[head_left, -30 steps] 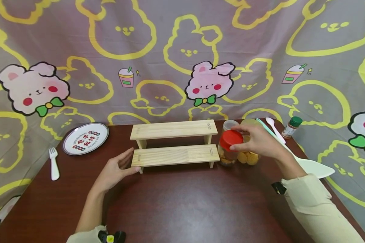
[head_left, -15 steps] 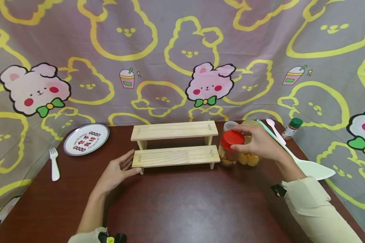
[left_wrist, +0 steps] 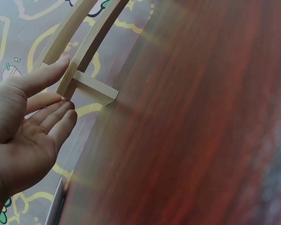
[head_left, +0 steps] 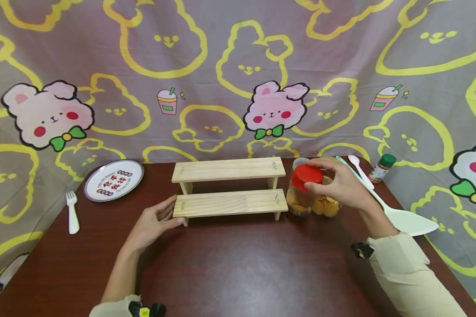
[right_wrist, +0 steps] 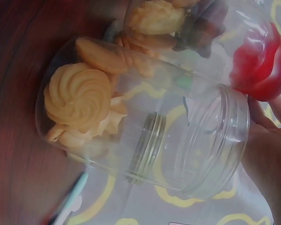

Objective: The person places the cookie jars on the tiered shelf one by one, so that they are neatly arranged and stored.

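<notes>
A two-tier wooden shelf (head_left: 228, 202) stands mid-table. My left hand (head_left: 173, 214) rests against the left end of its lower board, fingers straight. The left wrist view shows that hand (left_wrist: 54, 96) with its thumb on top of the board's end (left_wrist: 86, 86). Right of the shelf, my right hand (head_left: 320, 180) grips the red lid (head_left: 306, 173) of a clear cookie jar (head_left: 298, 203). A second clear jar of cookies (head_left: 327, 206) stands right behind it. In the right wrist view, that lidless jar (right_wrist: 145, 126) fills the frame, with the red lid (right_wrist: 262, 61) beyond it.
A printed round plate (head_left: 113, 179) and a white fork (head_left: 72, 211) lie at the table's left. At the right lie a white spatula (head_left: 406, 219), a white spoon (head_left: 358, 169) and a green-capped spice bottle (head_left: 382, 168). The dark red table (head_left: 242, 264) meets a patterned cloth backdrop.
My right hand has moved the red lid slightly up and to the right. The left hand stays at the shelf's end.
</notes>
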A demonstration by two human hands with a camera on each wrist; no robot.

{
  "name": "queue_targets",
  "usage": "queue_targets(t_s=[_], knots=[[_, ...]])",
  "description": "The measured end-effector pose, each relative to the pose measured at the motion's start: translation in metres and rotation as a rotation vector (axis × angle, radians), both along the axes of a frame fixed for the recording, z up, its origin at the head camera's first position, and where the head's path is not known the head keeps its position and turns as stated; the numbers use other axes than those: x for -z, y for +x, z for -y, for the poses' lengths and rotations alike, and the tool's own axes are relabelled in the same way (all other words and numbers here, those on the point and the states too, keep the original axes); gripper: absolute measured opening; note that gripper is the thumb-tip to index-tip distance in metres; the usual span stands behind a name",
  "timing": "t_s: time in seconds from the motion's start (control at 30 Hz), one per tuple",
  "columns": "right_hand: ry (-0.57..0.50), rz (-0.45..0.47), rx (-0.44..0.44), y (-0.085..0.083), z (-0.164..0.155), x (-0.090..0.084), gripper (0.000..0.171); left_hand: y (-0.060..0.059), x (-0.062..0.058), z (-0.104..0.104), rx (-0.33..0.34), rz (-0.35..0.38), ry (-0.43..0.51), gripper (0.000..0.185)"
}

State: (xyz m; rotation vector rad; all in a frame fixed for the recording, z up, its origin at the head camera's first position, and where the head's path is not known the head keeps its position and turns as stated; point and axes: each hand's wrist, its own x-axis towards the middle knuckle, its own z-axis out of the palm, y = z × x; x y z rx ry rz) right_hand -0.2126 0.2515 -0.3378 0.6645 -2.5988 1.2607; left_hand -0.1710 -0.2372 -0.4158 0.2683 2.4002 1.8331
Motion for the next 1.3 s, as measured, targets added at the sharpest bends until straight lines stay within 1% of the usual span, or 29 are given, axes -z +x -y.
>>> queue_targets(t_s=[0.2,0.33,0.53,0.73,0.8,0.97,1.13,1.3], knots=[[-0.020,-0.015,0.053,0.003,0.001,-0.005,0.049,0.001,0.001,-0.002,0.004,0.018,0.039,0.081],[-0.078,-0.030,0.071,0.004,0.003,-0.011,0.048,0.000,0.003,-0.002,0.000,0.013,0.037,0.080],[-0.216,-0.069,0.049,0.004,0.008,-0.015,0.047,-0.003,0.006,-0.003,-0.014,0.010,0.028,0.077],[-0.333,-0.067,0.003,-0.001,0.019,-0.018,0.047,-0.005,0.006,-0.003,-0.036,-0.003,0.016,0.074],[-0.364,-0.072,-0.005,-0.003,0.022,-0.018,0.047,-0.005,0.006,-0.003,-0.036,-0.004,0.010,0.073],[-0.417,-0.120,-0.009,-0.006,0.028,-0.017,0.046,-0.004,0.005,-0.003,-0.035,-0.006,0.001,0.072],[-0.561,-0.143,-0.039,-0.008,0.036,-0.020,0.044,-0.003,0.005,-0.003,-0.035,-0.010,0.000,0.071],[-0.630,-0.157,-0.025,-0.010,0.046,-0.026,0.044,-0.003,0.005,-0.004,-0.038,-0.008,-0.003,0.071]])
